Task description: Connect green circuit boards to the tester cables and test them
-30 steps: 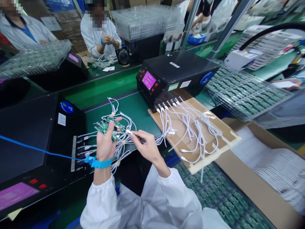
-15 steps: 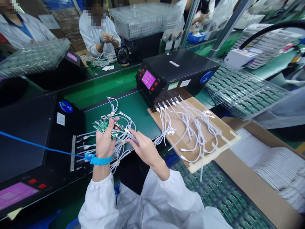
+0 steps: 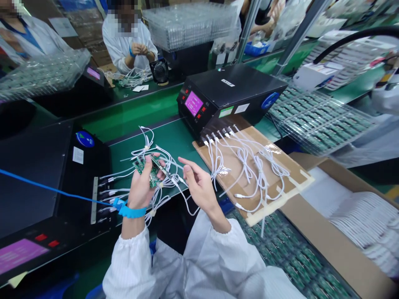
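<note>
My left hand (image 3: 141,185), with a blue wrist strap (image 3: 132,210) around its wrist, is closed on several green circuit boards (image 3: 152,176). One board stands tilted up along the fingers. A white cable plug (image 3: 177,178) is close to that board's lower right end; I cannot tell whether it is seated in it. To the right, my right hand (image 3: 201,185) is open, its index finger stretched out and its thumb apart. The plug lies just left of that thumb. Bundled white cables (image 3: 158,197) lie behind and below the boards.
A black tester (image 3: 230,89) with a lit screen stands ahead, its white cables (image 3: 245,162) spread over a brown board (image 3: 230,182). Another black tester (image 3: 34,166) stands left. A carton (image 3: 330,241) and trays of circuit boards (image 3: 289,253) are at right. A co-worker (image 3: 127,41) sits opposite.
My right hand has let go of the cable plug and moved right, its fingers opening. My left hand has shifted slightly right with the circuit boards.
</note>
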A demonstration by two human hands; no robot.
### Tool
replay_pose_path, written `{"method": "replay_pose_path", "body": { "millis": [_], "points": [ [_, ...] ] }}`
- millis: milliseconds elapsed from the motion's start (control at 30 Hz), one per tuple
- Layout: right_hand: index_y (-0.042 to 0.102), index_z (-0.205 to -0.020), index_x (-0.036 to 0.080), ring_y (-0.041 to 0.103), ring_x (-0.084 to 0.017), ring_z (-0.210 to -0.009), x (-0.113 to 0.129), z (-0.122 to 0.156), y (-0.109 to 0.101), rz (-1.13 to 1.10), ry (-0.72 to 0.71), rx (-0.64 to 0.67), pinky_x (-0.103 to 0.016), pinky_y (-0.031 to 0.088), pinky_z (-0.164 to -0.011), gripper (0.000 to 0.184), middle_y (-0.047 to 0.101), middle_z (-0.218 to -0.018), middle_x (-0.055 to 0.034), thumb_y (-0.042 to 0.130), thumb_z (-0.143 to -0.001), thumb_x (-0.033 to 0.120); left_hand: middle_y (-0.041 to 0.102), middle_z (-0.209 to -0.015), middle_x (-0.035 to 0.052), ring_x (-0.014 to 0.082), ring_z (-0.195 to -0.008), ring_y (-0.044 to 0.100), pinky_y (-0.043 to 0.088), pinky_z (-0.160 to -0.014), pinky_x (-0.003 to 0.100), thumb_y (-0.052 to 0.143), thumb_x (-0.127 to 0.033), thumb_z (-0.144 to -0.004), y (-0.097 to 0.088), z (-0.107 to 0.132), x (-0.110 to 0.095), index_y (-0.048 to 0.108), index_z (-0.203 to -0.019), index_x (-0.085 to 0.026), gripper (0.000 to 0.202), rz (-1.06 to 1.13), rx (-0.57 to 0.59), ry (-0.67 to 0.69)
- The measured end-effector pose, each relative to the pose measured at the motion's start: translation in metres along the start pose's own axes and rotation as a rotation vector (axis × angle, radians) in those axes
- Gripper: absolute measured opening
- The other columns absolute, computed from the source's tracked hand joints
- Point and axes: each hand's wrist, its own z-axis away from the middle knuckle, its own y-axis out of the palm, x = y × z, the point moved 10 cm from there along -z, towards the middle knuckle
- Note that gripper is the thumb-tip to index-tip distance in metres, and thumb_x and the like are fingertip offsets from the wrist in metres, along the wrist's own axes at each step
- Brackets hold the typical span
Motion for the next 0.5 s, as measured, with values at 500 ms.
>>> {"method": "replay_pose_path", "body": {
  "millis": [500],
  "points": [
    [0.082, -0.105, 0.025, 0.063, -0.016, -0.081, 0.023, -0.011, -0.006, -0.059, -0.134, -0.07, -0.03, 0.055, -0.072, 0.019, 0.069, -0.093, -0.0047, 0.073, -0.095, 0.039, 0.058, -0.068, 0.0007, 0.012, -0.054, 0.048, 0.048, -0.056, 0.029, 0.084, -0.058, -0.08, 0.028, 0.012, 0.016, 0.073, -0.1, -0.019, 0.045, -0.084, 0.177, -0.099]
  ]
}}
